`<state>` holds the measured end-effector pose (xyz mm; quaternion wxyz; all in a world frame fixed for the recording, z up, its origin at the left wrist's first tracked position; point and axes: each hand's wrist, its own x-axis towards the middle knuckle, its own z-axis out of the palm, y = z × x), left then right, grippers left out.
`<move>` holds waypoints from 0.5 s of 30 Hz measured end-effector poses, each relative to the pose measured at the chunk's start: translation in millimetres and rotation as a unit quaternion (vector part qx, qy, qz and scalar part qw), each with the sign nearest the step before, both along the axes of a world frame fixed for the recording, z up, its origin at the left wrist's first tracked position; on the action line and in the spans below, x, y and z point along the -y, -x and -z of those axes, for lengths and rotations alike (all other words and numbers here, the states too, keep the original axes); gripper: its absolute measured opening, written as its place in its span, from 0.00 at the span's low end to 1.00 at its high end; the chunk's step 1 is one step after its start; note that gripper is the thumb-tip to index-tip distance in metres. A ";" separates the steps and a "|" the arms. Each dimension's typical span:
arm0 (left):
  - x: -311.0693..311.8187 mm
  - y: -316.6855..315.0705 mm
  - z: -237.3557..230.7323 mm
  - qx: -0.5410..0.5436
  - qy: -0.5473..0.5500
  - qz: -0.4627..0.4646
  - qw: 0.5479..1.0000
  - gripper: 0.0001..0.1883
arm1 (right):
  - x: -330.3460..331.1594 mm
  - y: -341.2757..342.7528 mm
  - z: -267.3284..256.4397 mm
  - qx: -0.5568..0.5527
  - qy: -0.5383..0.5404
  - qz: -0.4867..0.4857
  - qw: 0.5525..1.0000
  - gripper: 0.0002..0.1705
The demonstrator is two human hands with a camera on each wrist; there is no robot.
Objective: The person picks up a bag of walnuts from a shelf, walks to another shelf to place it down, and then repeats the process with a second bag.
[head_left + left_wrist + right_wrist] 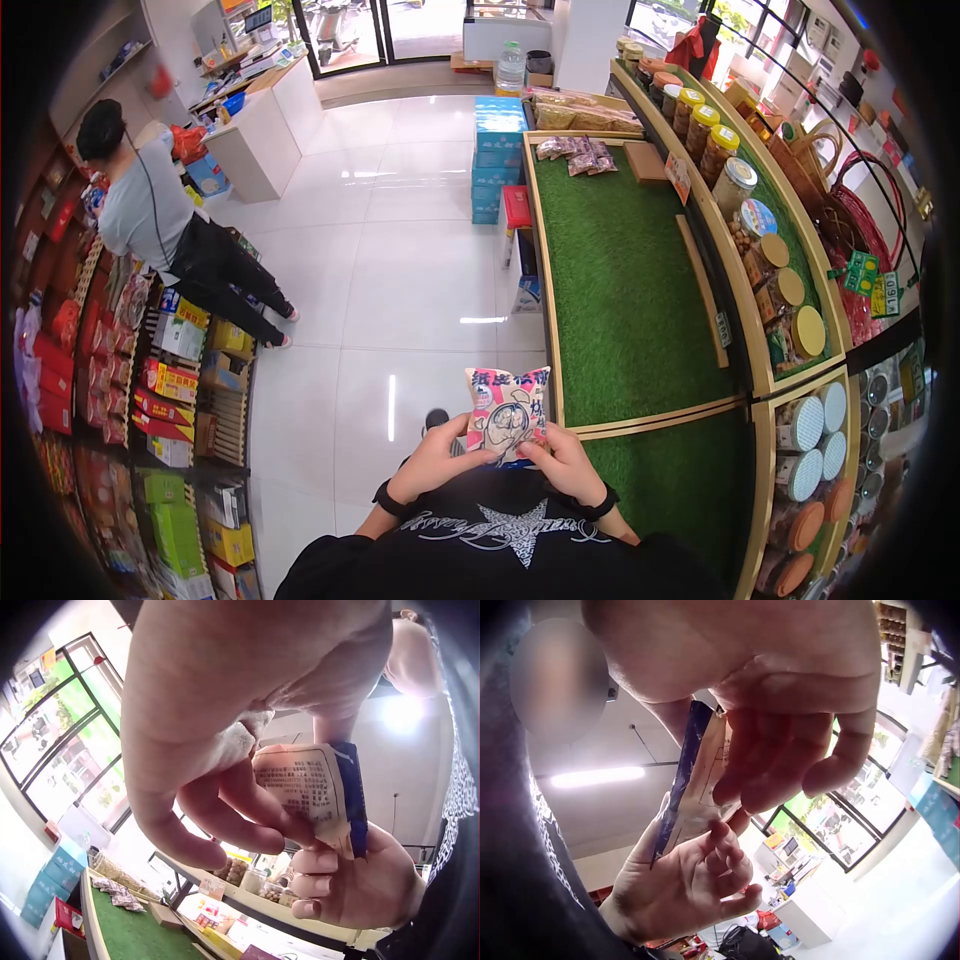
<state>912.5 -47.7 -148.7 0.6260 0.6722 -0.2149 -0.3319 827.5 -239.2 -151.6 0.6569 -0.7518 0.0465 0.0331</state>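
A small pink and cream snack packet [508, 412] with dark blue lettering is held up in front of the body in the head view. The left hand [440, 460] pinches its lower left side, thumb on the front. At the lower right side, the right hand [570, 468] grips it, thumb also on the front. The left wrist view shows the packet's back [300, 780] with printed text and a blue end, fingers of both hands curled behind it. From the right wrist the packet [697, 780] appears nearly edge-on.
A green turf-lined display [640, 270] with a wooden rim stands to the right, holding small packets [577, 155] at its far end. Lidded jars [720, 150] line the shelf beyond. On the left, a person [165, 210] stands by stocked shelves [170, 400]. Blue boxes [498, 160] are stacked ahead.
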 end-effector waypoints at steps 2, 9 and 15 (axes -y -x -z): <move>6.7 -17.7 3.1 0.007 -0.001 0.010 1.000 0.25 | 5.1 -13.9 0.8 0.004 0.009 0.014 1.000 0.12; 15.0 -98.0 1.7 0.059 0.008 0.035 0.998 0.24 | 8.4 -83.0 0.3 0.000 0.033 0.037 0.999 0.10; -3.3 -175.6 -3.6 0.087 -0.003 0.038 0.995 0.24 | -15.8 -156.6 -10.7 0.065 0.014 0.084 0.994 0.11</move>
